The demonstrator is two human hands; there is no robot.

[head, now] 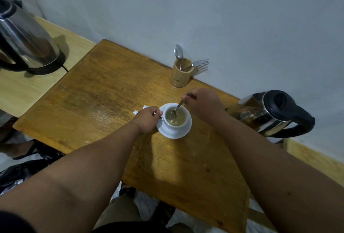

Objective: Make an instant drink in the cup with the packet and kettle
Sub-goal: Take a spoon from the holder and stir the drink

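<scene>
A white cup stands on a white saucer in the middle of the wooden table. It holds a pale brown drink. My left hand grips the cup's handle at its left side. My right hand pinches a metal spoon whose bowl dips into the drink. A white packet lies just behind my left hand, mostly hidden. A steel kettle with a black lid and handle stands at the table's right edge, close to my right wrist.
A wooden holder with a spoon and a fork stands by the wall behind the cup. A second steel kettle sits on its base on a lighter table at the left. Dark bags lie on the floor at lower left.
</scene>
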